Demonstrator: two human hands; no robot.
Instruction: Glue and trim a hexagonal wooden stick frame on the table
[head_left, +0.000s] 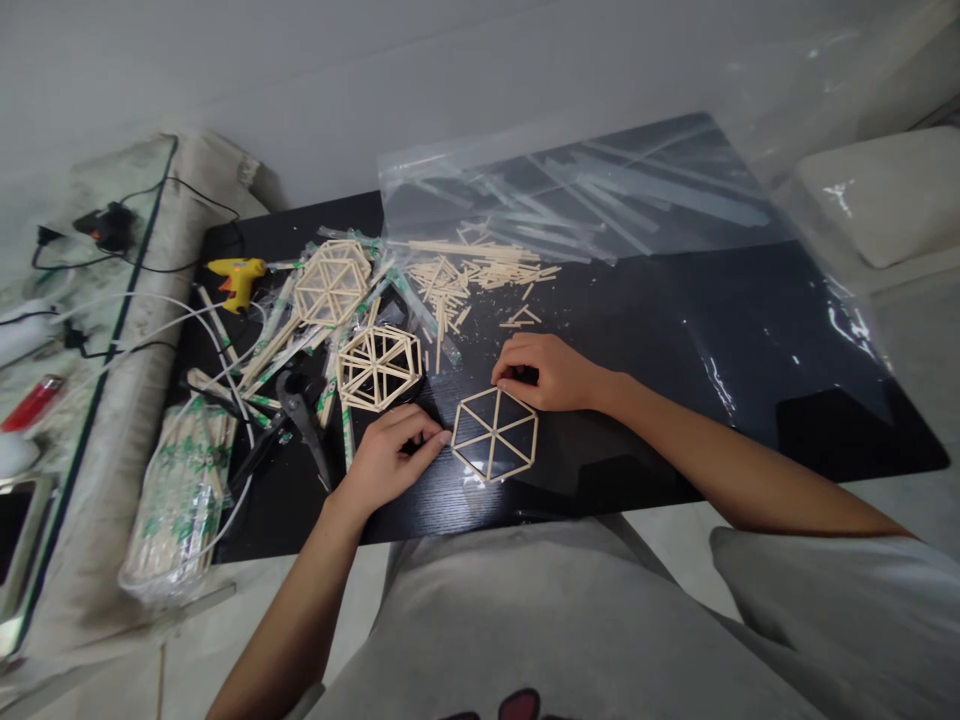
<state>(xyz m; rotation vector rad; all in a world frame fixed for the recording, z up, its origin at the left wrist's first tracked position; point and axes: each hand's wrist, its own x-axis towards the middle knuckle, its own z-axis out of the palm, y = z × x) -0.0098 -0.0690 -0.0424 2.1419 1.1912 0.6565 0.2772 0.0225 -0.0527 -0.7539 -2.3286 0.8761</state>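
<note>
Two hands are working apart: your left hand (395, 452) is touching the left corner of the spoked stick hexagon (493, 433), your right hand (553, 372) its top corner; I can't make out whether either is gripping. It is lying on the black table (427, 508).

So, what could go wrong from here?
The hexagon is made of thin sticks, with the left hand and right hand at its edge; uneven pressure might loosen a joint. The left hand is also close to the stick frame beyond it, so a careless move could knock that.
</note>
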